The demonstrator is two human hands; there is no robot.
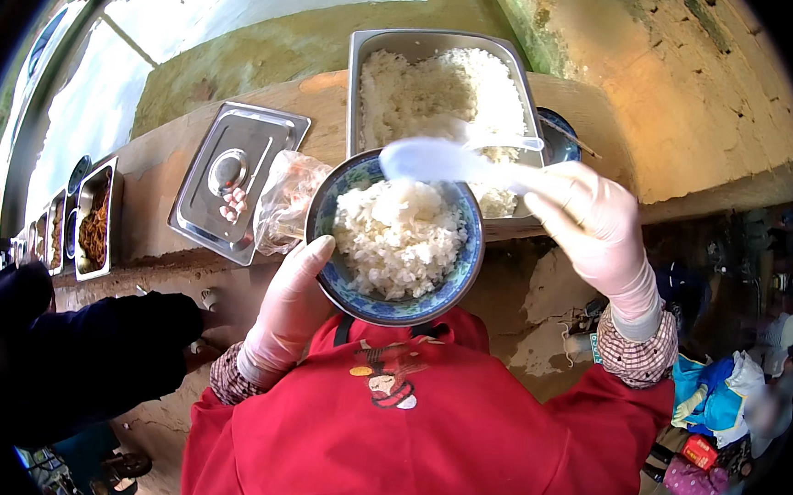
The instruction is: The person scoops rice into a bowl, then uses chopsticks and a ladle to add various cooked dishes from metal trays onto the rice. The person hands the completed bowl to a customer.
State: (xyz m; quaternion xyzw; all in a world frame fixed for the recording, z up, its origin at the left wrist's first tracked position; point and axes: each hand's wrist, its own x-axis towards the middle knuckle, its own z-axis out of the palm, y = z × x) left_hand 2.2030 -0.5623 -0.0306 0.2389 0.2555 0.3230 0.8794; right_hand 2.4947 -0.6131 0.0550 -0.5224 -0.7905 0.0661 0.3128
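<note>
1. Gripping the lower-left rim of a bowl (392, 311), the gloved left hand (291, 305) lays its thumb over the edge; its other fingers are hidden beneath.
2. The bowl sits at the centre of the frame, round and glossy, with a blue patterned band inside; its mouth faces the camera, so no long axis stands out.
3. Heaped inside is white rice (397, 238), clumpy and loose-grained, mounded toward the top.
4. The right hand (601, 216), right of centre, has its fingers closed around the handle of a pale rice paddle (430, 161), blurred but smooth and rounded at the blade.
5. The paddle's long axis runs nearly level across the frame, blade pointing left over the bowl's upper part, handle to the right.
6. Both gloves are thin, whitish and creased at the wrists.
7. At upper centre, a rectangular metal tray (430, 35) holds more rice; a translucent utensil (510, 142) lies across its lower right.
8. Left of centre, a shiny metal lid (199, 202) and a crinkled clear plastic bag (292, 194) rest on the table (149, 175).
</note>
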